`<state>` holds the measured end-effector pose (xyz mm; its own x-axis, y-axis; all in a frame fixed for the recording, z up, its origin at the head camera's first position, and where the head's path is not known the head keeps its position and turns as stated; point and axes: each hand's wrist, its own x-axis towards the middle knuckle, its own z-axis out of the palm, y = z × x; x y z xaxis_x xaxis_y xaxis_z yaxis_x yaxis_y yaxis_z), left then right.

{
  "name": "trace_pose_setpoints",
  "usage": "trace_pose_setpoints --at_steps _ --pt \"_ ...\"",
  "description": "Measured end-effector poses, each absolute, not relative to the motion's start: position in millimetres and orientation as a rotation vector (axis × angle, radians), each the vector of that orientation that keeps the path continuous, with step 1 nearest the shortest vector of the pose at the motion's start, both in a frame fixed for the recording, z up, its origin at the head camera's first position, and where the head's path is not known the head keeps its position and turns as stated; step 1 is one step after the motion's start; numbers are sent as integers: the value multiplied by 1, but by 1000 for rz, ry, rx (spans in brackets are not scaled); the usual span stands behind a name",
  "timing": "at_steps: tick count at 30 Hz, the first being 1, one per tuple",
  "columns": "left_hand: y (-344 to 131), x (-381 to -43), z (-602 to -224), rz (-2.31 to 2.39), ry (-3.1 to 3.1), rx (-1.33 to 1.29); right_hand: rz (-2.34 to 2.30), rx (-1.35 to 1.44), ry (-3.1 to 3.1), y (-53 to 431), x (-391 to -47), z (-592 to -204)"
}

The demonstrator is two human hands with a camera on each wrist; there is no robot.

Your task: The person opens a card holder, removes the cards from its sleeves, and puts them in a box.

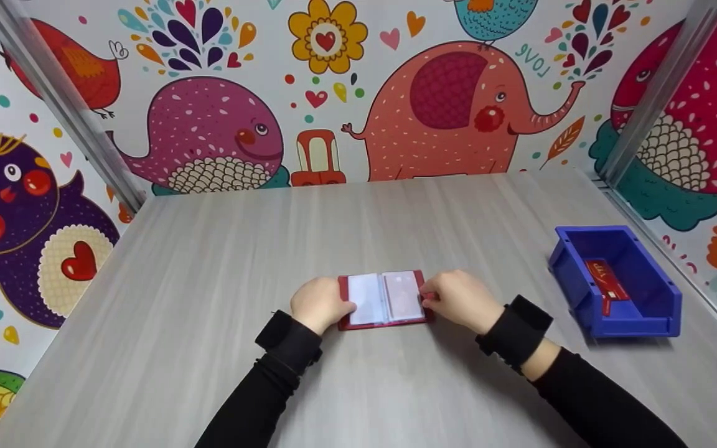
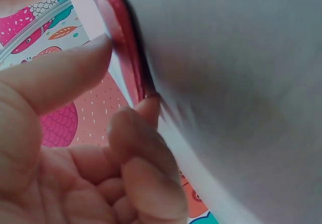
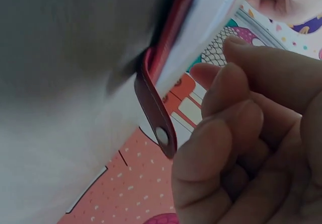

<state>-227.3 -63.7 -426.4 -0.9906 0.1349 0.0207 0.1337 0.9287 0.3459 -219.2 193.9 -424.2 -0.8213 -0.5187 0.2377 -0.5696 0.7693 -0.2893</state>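
Observation:
A small red card holder (image 1: 368, 300) lies spread on the table, its whitish clear sleeves facing up. My left hand (image 1: 320, 303) pinches its left edge, thumb on top; in the left wrist view the fingertips grip the red cover (image 2: 123, 38) from both sides. My right hand (image 1: 463, 300) is at the right edge with fingers curled. In the right wrist view, the closing strap (image 3: 153, 110) with a metal snap (image 3: 161, 135) sticks out beside those fingers (image 3: 201, 151), and nothing shows between them and the thumb.
A blue plastic bin (image 1: 642, 326) stands at the right of the pale wood-grain table (image 1: 240, 249), with red cards (image 1: 606, 280) inside. Walls printed with cartoon animals (image 1: 445, 118) border the table's back and sides, with metal posts (image 1: 60, 106) at the corners.

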Motion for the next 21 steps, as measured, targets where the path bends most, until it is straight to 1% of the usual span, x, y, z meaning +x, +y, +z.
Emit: trace_pose_setpoints --at_steps 21 --pt "-64 -228 -426 544 3081 227 342 864 -2831 184 -217 -435"
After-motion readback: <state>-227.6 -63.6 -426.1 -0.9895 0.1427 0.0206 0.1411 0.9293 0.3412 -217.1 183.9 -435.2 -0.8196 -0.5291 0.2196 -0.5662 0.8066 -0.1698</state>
